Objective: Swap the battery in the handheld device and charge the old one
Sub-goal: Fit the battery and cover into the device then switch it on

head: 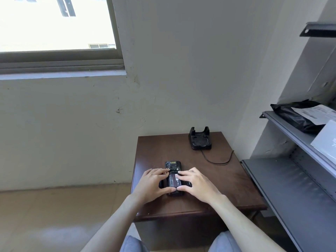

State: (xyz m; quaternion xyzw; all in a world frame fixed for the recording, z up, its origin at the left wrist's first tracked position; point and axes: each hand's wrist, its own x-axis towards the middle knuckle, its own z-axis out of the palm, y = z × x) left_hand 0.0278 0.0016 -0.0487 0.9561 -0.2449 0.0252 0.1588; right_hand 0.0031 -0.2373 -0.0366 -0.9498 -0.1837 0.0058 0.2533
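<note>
I see the handheld device (172, 165) lying back-up on the bench (227, 188), its long axis running straight away from me, head end toward the wall. My left hand (151, 184) and right hand (197, 184) press its exposed battery (172, 180) with fairly straight fingers, thumbs meeting at the near end.
</note>
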